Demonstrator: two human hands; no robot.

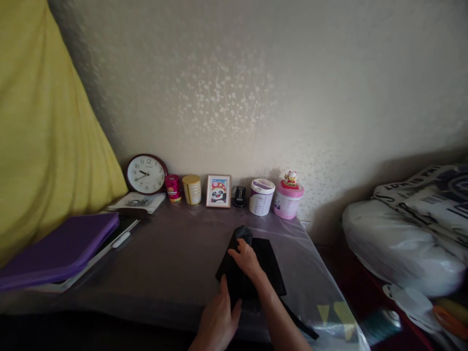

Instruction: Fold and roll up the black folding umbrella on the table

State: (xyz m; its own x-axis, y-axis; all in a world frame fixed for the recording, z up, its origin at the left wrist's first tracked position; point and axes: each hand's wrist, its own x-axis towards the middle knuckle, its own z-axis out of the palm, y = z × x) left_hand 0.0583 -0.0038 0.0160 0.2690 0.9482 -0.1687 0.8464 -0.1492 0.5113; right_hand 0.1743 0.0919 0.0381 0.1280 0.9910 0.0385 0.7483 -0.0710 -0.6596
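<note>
A black cloth-like item (268,265) lies on the plastic-covered table (175,253), near its front edge. My right hand (245,258) rests on top of it with fingers curled, pressing or gripping the fabric near a bunched part (243,234). My left hand (218,319) sits at the item's near edge, fingers together against the fabric. A black strap (300,324) trails from the item toward the front right.
Along the wall stand a round clock (146,174), a red tin (173,187), a yellow tin (192,189), a framed panda picture (218,191), a white tub (262,196) and a pink jar (288,199). A purple case (58,251) lies left; white bundles (402,243) right.
</note>
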